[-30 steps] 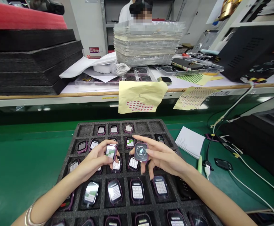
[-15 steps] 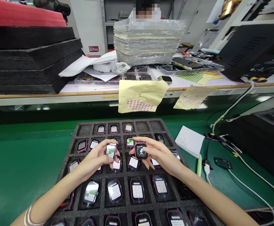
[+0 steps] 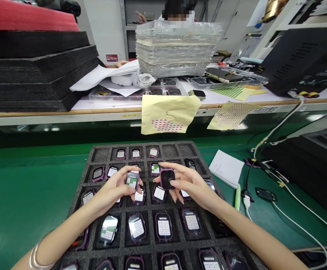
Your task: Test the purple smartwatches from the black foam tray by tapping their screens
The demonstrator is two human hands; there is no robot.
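Over a dark grey foam tray [image 3: 149, 212] with square compartments, both hands are raised, each with a watch. My left hand [image 3: 118, 184] grips a purple-framed watch [image 3: 132, 180] whose screen shows a green and white grid. In my right hand [image 3: 190, 183] is another purple-framed watch [image 3: 167, 177]; its screen is dark and the thumb touches its lower right edge. Most compartments around and below hold watches with white grid screens, such as one [image 3: 164, 227] in front of the hands. Some back-row compartments hold nothing.
Black foam trays [image 3: 34, 75] are stacked at the left on a raised shelf [image 3: 101, 111]. Clear plastic trays [image 3: 177, 48] stand behind, with a person beyond. At right lie a white notepad [image 3: 227, 168], a green pen [image 3: 238, 198], cables [image 3: 298, 221] and a black device [image 3: 266, 195].
The screen of the watch in my right hand has gone from a lit clock face to dark. Behind the stacked trays, the person has shifted, and hands now show there.
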